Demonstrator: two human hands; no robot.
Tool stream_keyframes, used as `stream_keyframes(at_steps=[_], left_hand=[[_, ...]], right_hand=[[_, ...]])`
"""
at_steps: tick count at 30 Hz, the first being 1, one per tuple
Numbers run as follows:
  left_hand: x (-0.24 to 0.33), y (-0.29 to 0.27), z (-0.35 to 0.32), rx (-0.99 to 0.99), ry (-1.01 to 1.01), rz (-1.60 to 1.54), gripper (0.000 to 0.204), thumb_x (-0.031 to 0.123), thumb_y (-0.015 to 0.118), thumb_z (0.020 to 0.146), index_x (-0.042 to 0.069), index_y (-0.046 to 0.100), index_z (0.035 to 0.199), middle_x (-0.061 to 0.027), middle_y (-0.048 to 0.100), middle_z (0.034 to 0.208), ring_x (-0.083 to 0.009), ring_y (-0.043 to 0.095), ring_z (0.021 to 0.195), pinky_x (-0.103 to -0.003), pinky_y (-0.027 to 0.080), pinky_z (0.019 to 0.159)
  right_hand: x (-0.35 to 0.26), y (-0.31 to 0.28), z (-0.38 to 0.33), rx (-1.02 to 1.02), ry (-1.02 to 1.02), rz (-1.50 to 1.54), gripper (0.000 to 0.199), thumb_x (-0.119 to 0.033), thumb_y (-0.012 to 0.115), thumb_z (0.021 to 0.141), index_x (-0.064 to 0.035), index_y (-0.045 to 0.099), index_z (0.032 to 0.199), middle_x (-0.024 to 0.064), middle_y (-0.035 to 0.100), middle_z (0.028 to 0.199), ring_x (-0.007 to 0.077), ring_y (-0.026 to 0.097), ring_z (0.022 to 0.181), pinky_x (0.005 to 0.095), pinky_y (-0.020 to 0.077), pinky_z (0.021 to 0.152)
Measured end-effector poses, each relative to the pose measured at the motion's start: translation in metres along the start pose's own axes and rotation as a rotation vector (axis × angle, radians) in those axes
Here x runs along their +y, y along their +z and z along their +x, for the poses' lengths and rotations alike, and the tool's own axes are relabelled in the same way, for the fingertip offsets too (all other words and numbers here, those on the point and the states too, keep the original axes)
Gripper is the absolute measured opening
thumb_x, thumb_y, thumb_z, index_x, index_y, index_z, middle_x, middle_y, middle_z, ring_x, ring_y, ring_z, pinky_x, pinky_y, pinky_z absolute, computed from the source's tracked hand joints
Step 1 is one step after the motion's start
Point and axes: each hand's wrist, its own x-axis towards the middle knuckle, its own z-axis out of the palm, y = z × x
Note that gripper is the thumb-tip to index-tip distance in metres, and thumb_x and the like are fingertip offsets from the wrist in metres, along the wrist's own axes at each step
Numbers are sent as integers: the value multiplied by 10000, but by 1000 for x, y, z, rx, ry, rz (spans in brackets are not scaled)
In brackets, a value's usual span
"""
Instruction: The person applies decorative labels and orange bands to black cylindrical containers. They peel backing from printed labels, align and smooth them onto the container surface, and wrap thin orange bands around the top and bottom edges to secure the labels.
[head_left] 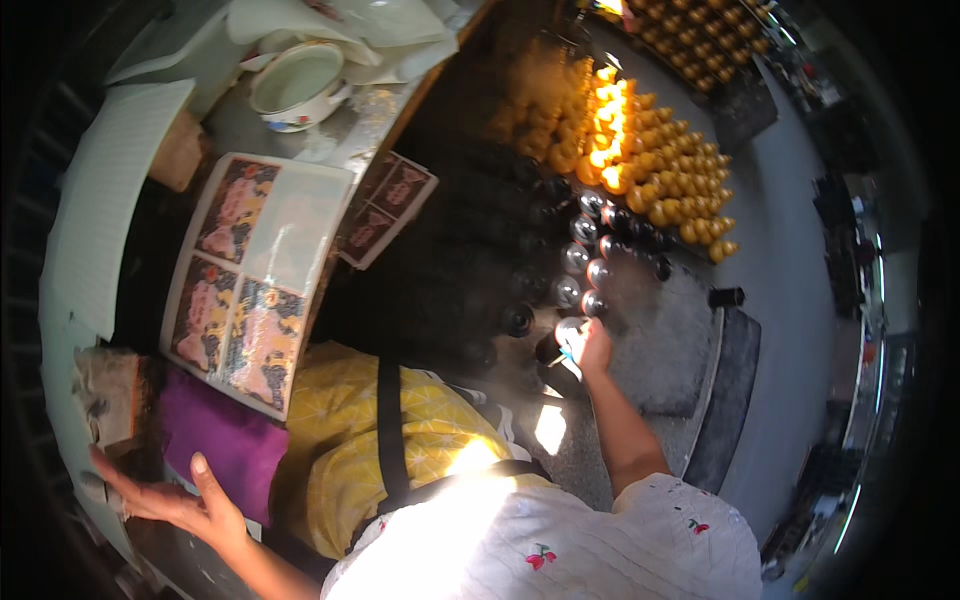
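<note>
My left hand (195,507) reaches out at the lower left with its fingers spread and nothing in them. Beside it lies a purple sheet or cloth (225,440). On the right, my right hand (594,347) is closed on a glossy dark round piece (568,330), at the near end of rows of similar dark round pieces (568,291). A small light-blue and white bit shows by the fingers, too small to name. Beyond these rows stand many yellow gourd-shaped pieces (680,180), some in bright sunlight.
At the left, a sheet of printed labels (245,290) with one panel bare lies on the worktable, below a white enamel mug (297,88). More printed labels (390,208) lie beyond the table edge. A yellow patterned apron (350,450) covers my lap. Further yellow pieces (700,40) fill the far right.
</note>
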Motion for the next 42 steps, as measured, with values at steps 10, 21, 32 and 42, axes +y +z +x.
stream_keyframes(at_steps=[10, 21, 32, 42], left_hand=[[-42, -62, -27, -202, -331, 298, 1003, 376, 790, 821, 9, 244, 1578, -345, 263, 1543, -473, 181, 1489, -674, 18, 1174], [-318, -195, -119, 792, -1272, 710, 1073, 297, 820, 785, 62, 158, 1596, -278, 367, 1497, -453, 304, 1420, -560, 223, 1169], [-424, -315, -334, 1047, -1393, 872, 1089, 342, 920, 670, -3, 324, 1514, -264, 520, 1405, -421, 512, 1297, -494, 403, 1079], [-314, -255, -307, 793, -1135, 274, 861, 282, 825, 819, -45, 382, 1481, -220, 512, 1410, -318, 511, 1288, -391, 367, 1101]], right_hand=[[-133, -32, 51, 112, -411, 319, 255, -221, 671, 813, -57, 595, 994, 137, 656, 830, 326, 648, 774, 425, 490, 687], [-345, -94, 2, -131, -918, 501, 306, -134, 591, 840, -36, 566, 1128, 139, 640, 915, 300, 624, 829, 399, 485, 750], [-386, -118, -56, -239, -1025, 453, 399, -47, 511, 866, -15, 538, 1263, 141, 624, 999, 274, 599, 883, 374, 480, 813], [-279, -143, -75, -351, -798, 489, 502, 32, 438, 891, 4, 511, 1386, 142, 610, 1077, 251, 577, 933, 351, 475, 870]])
